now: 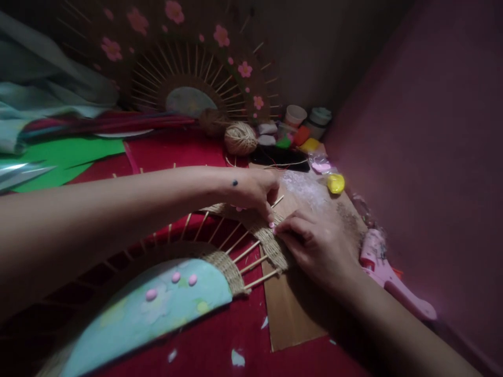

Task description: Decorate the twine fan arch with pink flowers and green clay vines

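A half-round fan of thin sticks with woven jute twine bands [271, 246] lies in front of me. At its inner edge sits a pale blue half-disc [188, 293] bearing small pink balls [151, 295]. My right hand [318, 246] pinches a small pink clay piece [274, 229] against the outer twine band. From the left, my left hand [255, 191] reaches over the fan, its fingers curled and its fingertips meeting the same spot. Whatever lies between the left fingertips is hidden. Part of a pink flower [239, 208] shows on the band beneath the left hand.
A finished-looking stick fan with pink flowers [222, 35] stands at the back. Near it are a twine ball [240, 139], a cup [295, 115] and clay packets [336, 184]. A pink glue gun [396, 283] lies right, beside the wall. Scissors [27, 175] rest on green sheet [86, 157].
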